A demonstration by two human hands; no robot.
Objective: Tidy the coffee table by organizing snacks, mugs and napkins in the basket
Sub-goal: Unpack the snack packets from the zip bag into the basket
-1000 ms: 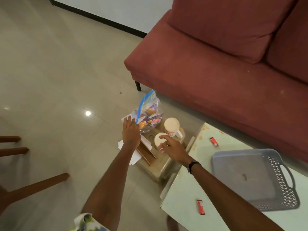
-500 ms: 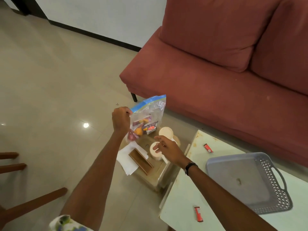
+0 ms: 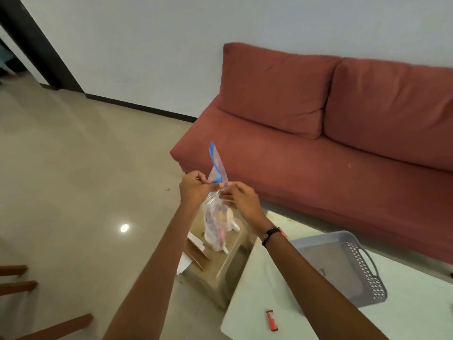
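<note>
wooden chair legs (image 3: 17, 285) sit far left of the small beige stool (image 3: 220, 273), on the tiled floor (image 3: 73, 180). on the stool's left part lie white napkins (image 3: 193, 240) beside a brown wooden holder (image 3: 198, 256). above the stool the left hand (image 3: 193, 190) has its fingers curled, pinching the left side of the clear snack bag (image 3: 215, 217) just under its blue zip strip. the bag hangs in the air over the stool, its top strip folded upward, colourful snacks bunched at its bottom. a white mug (image 3: 231, 220) stands on the stool behind the bag, mostly hidden by it. the right hand (image 3: 242, 200), a dark band on its wrist, pinches the bag's right side with curled fingers, close against the left hand. right of the stool and touching it stands the pale green coffee table (image 3: 257, 303). a small red snack packet (image 3: 271, 320) lies on the table's near part, well right of the stool. the grey plastic basket (image 3: 367, 283) sits further right on the table. a red sofa (image 3: 318, 143) runs along the white wall behind the stool and table.
</note>
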